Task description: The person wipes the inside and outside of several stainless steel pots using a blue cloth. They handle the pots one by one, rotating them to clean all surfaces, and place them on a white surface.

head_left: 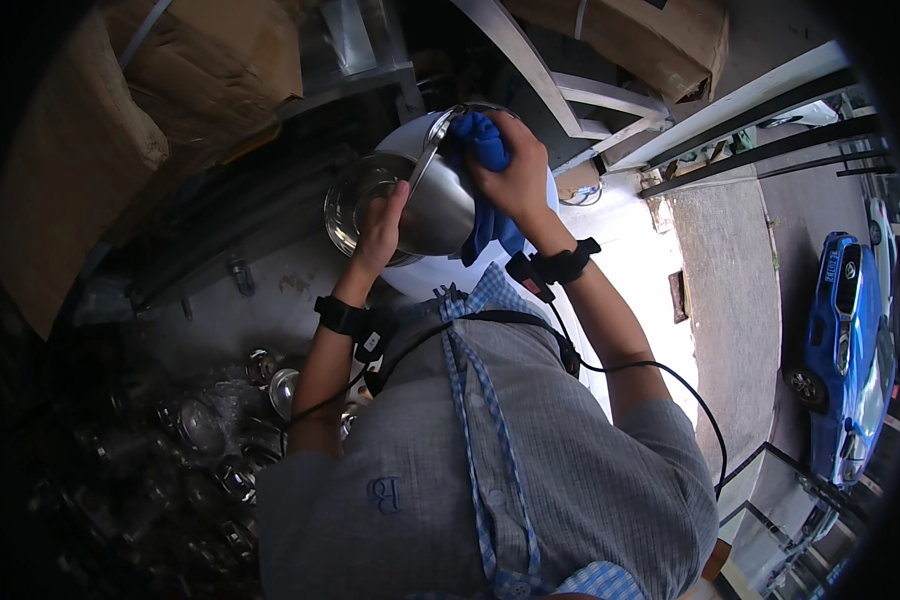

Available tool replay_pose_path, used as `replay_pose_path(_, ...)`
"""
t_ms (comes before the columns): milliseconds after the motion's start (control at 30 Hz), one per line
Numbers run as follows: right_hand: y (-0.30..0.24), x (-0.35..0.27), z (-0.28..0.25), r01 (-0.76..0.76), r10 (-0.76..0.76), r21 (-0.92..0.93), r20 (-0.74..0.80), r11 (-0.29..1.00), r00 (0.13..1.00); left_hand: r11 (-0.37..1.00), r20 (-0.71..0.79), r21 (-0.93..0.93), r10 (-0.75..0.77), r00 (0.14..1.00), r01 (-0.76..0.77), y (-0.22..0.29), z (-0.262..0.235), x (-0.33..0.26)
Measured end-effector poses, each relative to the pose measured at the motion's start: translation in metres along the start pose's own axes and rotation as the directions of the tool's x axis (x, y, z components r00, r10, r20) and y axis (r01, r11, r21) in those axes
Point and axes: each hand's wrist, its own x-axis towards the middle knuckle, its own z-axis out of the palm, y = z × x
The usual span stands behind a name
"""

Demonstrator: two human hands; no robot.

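Note:
A shiny metal bowl (438,210) is held tilted on its side in front of my body. My left hand (378,232) grips it from the left, thumb pointing up along the metal. On the other side, my right hand (515,175) is closed round a bunched blue cloth (487,142) and presses it to the bowl near the rim. The cloth's loose end hangs down along the bowl's side. Another shiny round metal piece (342,205) shows just left of my left hand; whether it is a separate bowl I cannot tell. Something round and white (425,275) is partly hidden behind the bowl.
Many metal bowls (202,425) lie piled on the dark floor at lower left. Cardboard boxes (210,65) stand at upper left, with another box (660,40) on a metal frame (530,60) at the top. A blue car (840,350) is parked outside at right. Cables run from my wrist straps.

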Motion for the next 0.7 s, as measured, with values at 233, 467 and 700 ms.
replay_pose_path(233, -0.047, -0.045, 0.027, 0.479, -0.463, -0.103, 0.147, 0.872, 0.874, 0.799, -0.088, -0.563, -0.314, 0.945, 0.213, -0.032, 0.001, 0.020)
replay_pose_path(467, 0.016, -0.070, 0.034, 0.735, -0.686, -0.144, 0.275, 0.663, 0.673, 0.875, -0.223, -0.477, -0.216, 0.951, 0.087, 0.016, 0.016, 0.026)
replay_pose_path(700, 0.007, -0.056, 0.035, 0.674, -0.652, -0.110, 0.179, 0.731, 0.737, 0.812, -0.277, -0.583, -0.247, 0.929, 0.042, 0.024, 0.018, 0.031)
